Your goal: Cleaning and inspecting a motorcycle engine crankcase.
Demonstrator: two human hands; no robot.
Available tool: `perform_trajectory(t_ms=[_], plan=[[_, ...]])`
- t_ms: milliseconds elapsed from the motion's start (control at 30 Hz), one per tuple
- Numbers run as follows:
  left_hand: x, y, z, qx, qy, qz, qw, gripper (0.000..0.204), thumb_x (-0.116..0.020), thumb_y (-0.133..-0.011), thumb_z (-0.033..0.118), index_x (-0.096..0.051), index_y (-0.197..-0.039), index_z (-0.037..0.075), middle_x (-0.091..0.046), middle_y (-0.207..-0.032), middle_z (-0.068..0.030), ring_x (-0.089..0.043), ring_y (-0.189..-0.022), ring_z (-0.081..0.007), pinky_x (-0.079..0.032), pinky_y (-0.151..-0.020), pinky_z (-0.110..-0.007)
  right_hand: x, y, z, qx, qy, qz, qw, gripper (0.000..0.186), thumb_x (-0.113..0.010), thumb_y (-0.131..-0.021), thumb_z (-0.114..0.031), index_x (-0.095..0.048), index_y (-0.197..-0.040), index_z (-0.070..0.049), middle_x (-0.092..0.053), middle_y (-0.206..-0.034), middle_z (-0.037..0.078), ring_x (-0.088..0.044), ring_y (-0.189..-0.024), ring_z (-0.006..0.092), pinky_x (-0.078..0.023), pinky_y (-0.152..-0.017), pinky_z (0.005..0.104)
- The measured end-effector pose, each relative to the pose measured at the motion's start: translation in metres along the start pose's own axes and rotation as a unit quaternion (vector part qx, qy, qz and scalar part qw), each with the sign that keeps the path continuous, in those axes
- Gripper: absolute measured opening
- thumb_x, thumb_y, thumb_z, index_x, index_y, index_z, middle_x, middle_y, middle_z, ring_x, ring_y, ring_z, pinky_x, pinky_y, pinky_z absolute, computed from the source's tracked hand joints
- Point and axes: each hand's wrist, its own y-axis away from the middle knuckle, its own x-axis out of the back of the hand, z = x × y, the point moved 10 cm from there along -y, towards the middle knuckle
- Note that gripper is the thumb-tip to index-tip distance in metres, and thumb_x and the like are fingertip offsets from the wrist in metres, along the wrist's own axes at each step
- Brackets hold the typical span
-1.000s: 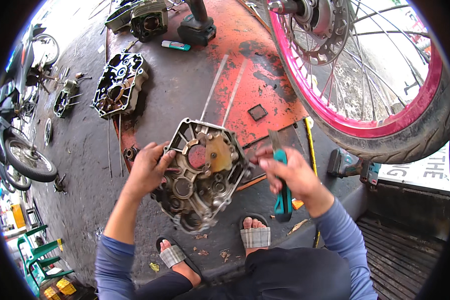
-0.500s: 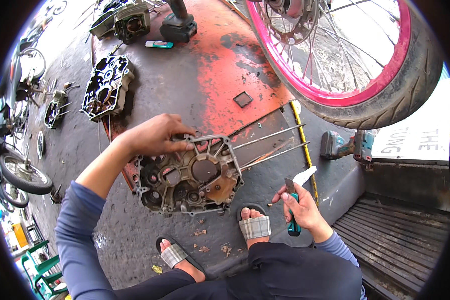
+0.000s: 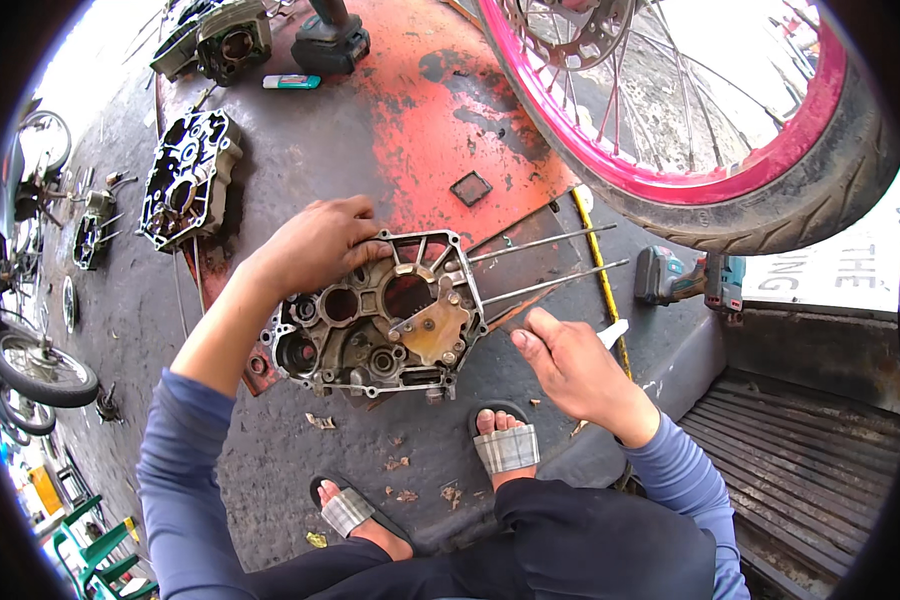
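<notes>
A metal engine crankcase half (image 3: 365,300) stands tilted in front of me, its open cavities and a tan plate (image 3: 435,330) facing me. My left hand (image 3: 320,245) is closed over its upper left rim, thumb on the edge. Two long studs (image 3: 555,280) stick out to its right. Just right of the case, my right hand (image 3: 575,370) is curled into a fist, apart from the metal. The utility knife it held in the earlier frame is now hidden by the hand. Beyond that hand, a white pointed piece (image 3: 613,333) shows near a yellow edge strip (image 3: 600,275).
Another crankcase half (image 3: 190,180) and a greasy engine part (image 3: 225,45) sit at the far left, near a cordless tool's battery base (image 3: 332,45) and a small tube (image 3: 292,82). A pink-rimmed wheel (image 3: 760,170) hangs at upper right. A cordless drill (image 3: 685,278) lies below it.
My right hand has moved up and left toward the crankcase and turned over, hiding the utility knife. The crankcase has tilted and shifted slightly upward under my left hand.
</notes>
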Motion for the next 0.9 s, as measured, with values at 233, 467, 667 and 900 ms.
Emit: perform_trajectory(t_ms=[233, 467, 667, 900], plan=[[-0.02, 0.057, 0.08, 0.03, -0.004, 0.185, 0.982, 0.112, -0.084, -0.071, 0.071, -0.049, -0.157, 0.01, -0.041, -0.164, -0.0235, -0.036, -0.152, -0.0464, -0.025, -0.126, -0.058, 0.005, -0.036, -0.004, 0.043, 0.134, 0.002, 0.99, 0.029, -0.055, -0.109, -0.031, -0.061, -0.095, -0.006, -0.066, -0.073, 0.021, -0.068, -0.075, 0.0462, -0.051, -0.065, 0.0581], [-0.044, 0.062, 0.095, 0.066, -0.027, 0.205, 0.976, 0.132, -0.088, -0.056, 0.076, -0.041, -0.161, 0.012, -0.029, -0.17, -0.0243, -0.026, -0.157, -0.0488, -0.016, -0.128, -0.062, -0.006, -0.035, -0.009, 0.029, 0.203, -0.044, 0.978, 0.034, -0.056, -0.108, -0.036, -0.064, -0.093, -0.006, -0.067, -0.072, 0.021, -0.07, -0.074, 0.0449, -0.053, -0.064, 0.0568], [-0.045, 0.063, 0.096, 0.066, -0.024, 0.217, 0.974, 0.132, -0.093, -0.05, 0.067, -0.044, -0.16, 0.014, -0.031, -0.169, -0.0234, -0.029, -0.156, -0.0476, -0.017, -0.128, -0.064, -0.005, -0.032, -0.01, 0.026, 0.206, -0.036, 0.978, 0.036, -0.056, -0.108, -0.036, -0.063, -0.091, -0.006, -0.067, -0.07, 0.021, -0.069, -0.071, 0.0453, -0.052, -0.062, 0.057], [-0.042, 0.064, 0.098, 0.071, -0.024, 0.225, 0.971, 0.13, -0.095, -0.046, 0.059, -0.046, -0.159, 0.016, -0.033, -0.169, -0.0224, -0.031, -0.155, -0.0468, -0.018, -0.128, -0.064, -0.023, -0.017, -0.012, 0.036, 0.199, -0.057, 0.978, 0.037, -0.057, -0.108, -0.038, -0.061, -0.092, -0.005, -0.066, -0.067, 0.019, -0.069, -0.069, 0.0437, -0.053, -0.061, 0.0571]])
